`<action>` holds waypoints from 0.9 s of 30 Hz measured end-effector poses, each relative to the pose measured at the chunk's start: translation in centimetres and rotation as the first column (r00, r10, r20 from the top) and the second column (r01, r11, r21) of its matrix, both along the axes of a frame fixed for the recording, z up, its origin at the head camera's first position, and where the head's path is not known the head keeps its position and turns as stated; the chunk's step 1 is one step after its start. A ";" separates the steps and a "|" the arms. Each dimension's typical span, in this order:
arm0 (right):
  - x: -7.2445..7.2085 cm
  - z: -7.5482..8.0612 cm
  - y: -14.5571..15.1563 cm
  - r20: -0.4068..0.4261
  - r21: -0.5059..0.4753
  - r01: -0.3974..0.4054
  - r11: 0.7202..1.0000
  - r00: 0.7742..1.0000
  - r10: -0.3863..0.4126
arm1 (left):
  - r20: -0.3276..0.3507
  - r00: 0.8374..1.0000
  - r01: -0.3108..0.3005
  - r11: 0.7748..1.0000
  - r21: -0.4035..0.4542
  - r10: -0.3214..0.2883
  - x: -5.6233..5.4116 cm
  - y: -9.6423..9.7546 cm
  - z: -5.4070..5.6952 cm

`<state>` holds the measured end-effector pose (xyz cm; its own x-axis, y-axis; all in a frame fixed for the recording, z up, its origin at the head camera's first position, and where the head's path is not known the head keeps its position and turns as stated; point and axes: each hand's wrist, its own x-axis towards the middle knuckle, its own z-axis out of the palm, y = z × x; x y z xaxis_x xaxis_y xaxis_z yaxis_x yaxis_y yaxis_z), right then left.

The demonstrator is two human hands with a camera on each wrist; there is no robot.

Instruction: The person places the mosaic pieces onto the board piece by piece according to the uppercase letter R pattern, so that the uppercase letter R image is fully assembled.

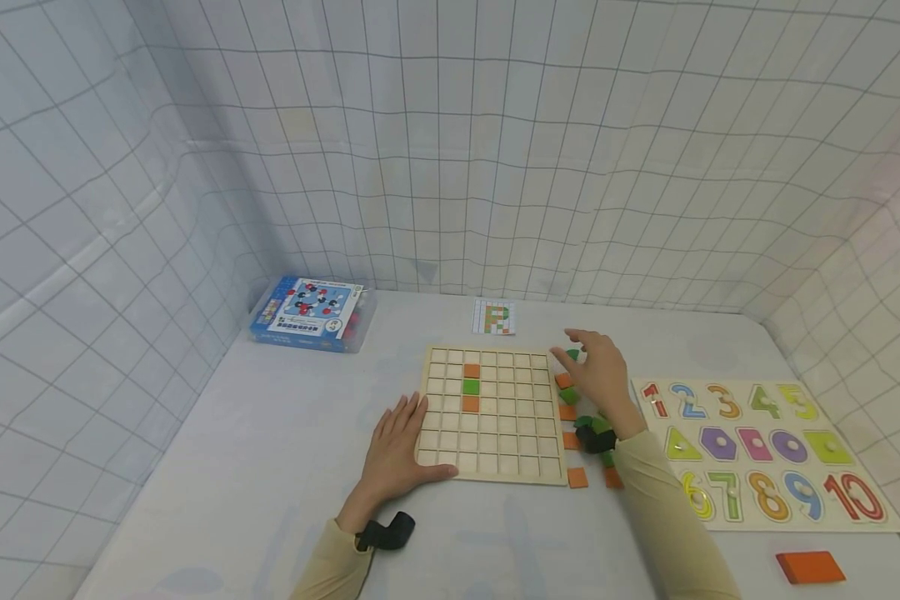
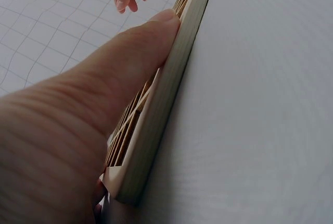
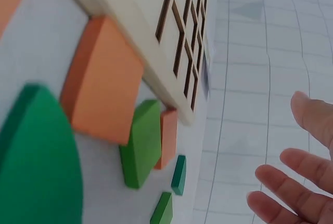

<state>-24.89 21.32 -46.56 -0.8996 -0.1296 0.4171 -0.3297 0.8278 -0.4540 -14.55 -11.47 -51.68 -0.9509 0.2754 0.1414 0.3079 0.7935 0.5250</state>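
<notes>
A wooden grid board (image 1: 510,417) lies flat, with two orange squares and a green square (image 1: 471,387) between them in one column. My left hand (image 1: 397,450) rests at the board's lower left corner, fingers spread along the left edge. In the left wrist view its thumb (image 2: 140,41) lies on the near rim. Above the board's upper right edge hovers my right hand (image 1: 602,375), thumb and fingers apart, holding nothing. Beneath and beside it are loose pieces, among them an orange square (image 3: 106,83), a green piece (image 3: 143,143) and a dark green curved piece (image 3: 44,161).
Behind the board lies a small pattern card (image 1: 494,317). A blue boxed set (image 1: 311,313) stands at the back left. To the right are a number and shape puzzle board (image 1: 727,467) and an orange block (image 1: 810,567). Grid-lined white sheeting surrounds the table.
</notes>
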 end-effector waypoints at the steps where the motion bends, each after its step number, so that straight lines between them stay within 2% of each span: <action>1: -0.1 0.0 0.3 0.001 0.005 0.017 1.000 1.000 -0.017 | 0.000 1.000 0.000 1.000 0.000 0.000 0.0 0.0 0.0; 8: 0.0 0.1 1.8 0.096 0.000 0.111 0.994 0.989 -0.110 | 0.008 1.000 0.002 1.000 0.005 -0.002 0.0 0.0 0.1; 15: 0.0 -0.2 2.6 0.142 0.051 0.128 0.990 0.981 -0.134 | 0.013 1.000 -0.004 1.000 0.016 0.003 0.0 0.0 0.1; 27: 0.2 0.0 2.7 0.277 0.077 0.169 0.983 0.943 -0.184 | 0.008 1.000 -0.004 1.000 0.005 0.004 0.0 0.0 0.0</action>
